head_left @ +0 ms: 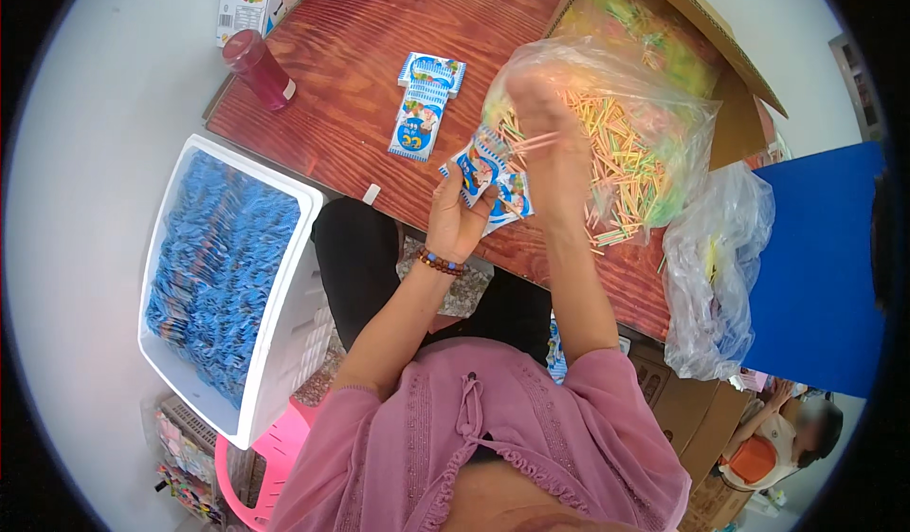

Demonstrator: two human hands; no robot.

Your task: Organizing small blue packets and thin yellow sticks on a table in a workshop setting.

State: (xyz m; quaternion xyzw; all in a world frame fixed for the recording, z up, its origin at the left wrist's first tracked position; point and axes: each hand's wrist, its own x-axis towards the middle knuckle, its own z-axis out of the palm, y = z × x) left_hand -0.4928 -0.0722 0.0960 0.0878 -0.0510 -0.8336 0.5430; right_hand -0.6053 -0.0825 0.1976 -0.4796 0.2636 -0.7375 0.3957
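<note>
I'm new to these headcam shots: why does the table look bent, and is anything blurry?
Head view: the fisheye lens bows the wooden table edges toward a dark round rim; the right hand is motion-smeared at the clear bag of coloured sticks, whose plastic glares; the left hand holding small packets looks sharper; lighting is even, shadows soft.

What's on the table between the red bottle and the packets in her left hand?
A small pile of blue-and-white packets lies on the wooden table between them, seen in the head view.

The left hand (457,217) holds small blue-and-white packets (491,179) over the wooden table (351,67); the right hand (553,143) pinches thin sticks beside the clear bag of coloured sticks (630,143); more packets (424,105) lie on the table; a white bin (284,285) full of blue packets stands at the left.
</note>
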